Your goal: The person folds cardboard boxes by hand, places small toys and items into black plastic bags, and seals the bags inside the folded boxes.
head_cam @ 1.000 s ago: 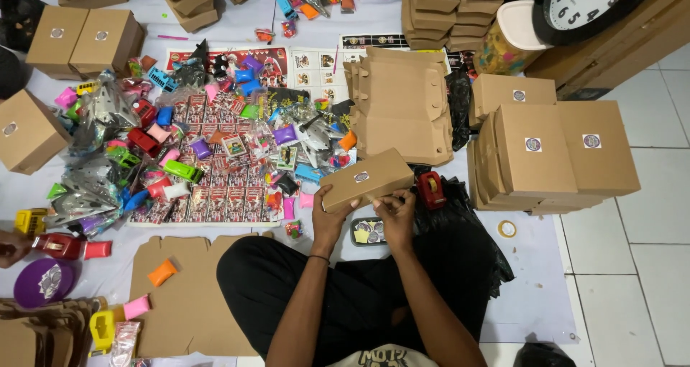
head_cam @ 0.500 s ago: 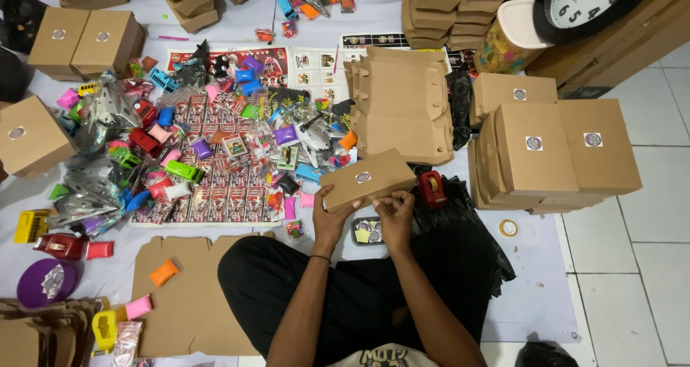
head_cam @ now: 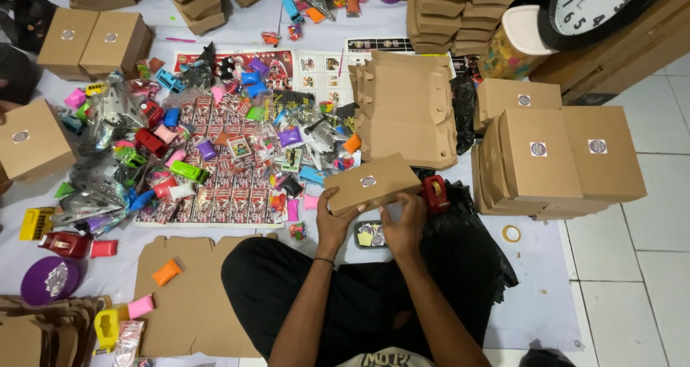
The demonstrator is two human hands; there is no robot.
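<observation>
Both hands, left hand (head_cam: 332, 222) and right hand (head_cam: 404, 223), grip a closed brown cardboard box (head_cam: 371, 184) from underneath. Red tape dispenser (head_cam: 435, 193) sits just beside it.

Box (head_cam: 372, 183): matt brown cardboard. Toys (head_cam: 188, 171): glossy plastic. Floor tiles (head_cam: 647, 266): smooth.

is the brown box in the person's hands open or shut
Shut: the brown box has its lid flat, a round sticker on top, gripped by left hand and right hand.

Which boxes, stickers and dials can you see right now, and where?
Held box: brown cardboard, round sticker on top, in left hand and right hand.
Sealed boxes: right, brown, round stickers.
Flat box blanks: centre, brown stack.
Wall clock: top right, black rim, white face.
</observation>
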